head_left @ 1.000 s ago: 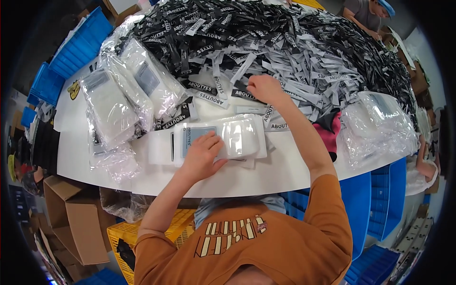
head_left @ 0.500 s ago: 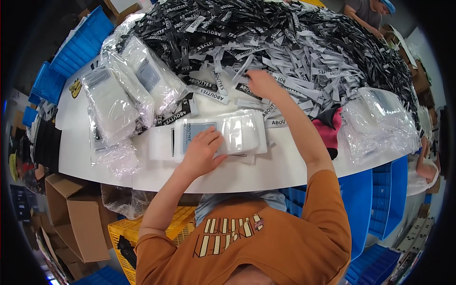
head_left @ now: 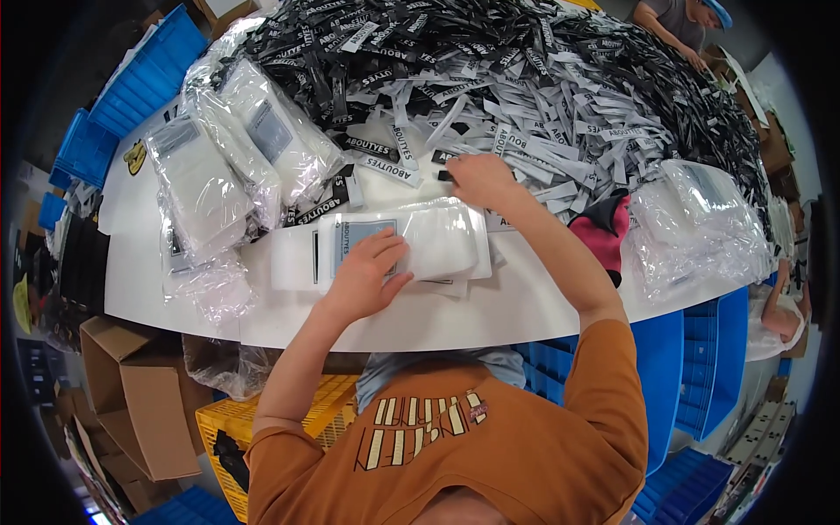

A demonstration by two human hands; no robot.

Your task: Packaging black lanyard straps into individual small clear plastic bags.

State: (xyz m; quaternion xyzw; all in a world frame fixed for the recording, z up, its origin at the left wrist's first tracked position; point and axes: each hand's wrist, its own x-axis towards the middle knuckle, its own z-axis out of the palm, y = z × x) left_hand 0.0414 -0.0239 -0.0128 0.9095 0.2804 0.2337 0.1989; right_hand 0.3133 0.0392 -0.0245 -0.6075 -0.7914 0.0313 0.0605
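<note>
A stack of clear plastic bags (head_left: 437, 241) with a grey printed panel lies near the table's front edge. My left hand (head_left: 366, 271) rests on it, fingers stretched out over the grey panel. Just beyond the stack, my right hand (head_left: 481, 182) is closed, and a short dark end of a black label strip (head_left: 445, 175) shows at its fingertips. The rest of that strip is hidden by the hand. A wide heap of black and white label strips (head_left: 560, 96) spreads out beyond my right hand.
Wrapped packs of clear bags (head_left: 197, 188) lie at left, and more plastic packs (head_left: 700, 214) at right. A pink and black cloth item (head_left: 604, 236) sits beside my right forearm. Blue crates (head_left: 652, 376), a yellow crate (head_left: 328, 402) and a cardboard box (head_left: 157, 411) stand below the table edge.
My right hand has come back from the heap toward the bag stack, fingers now pointing left. My left hand has stayed on the grey panel.
</note>
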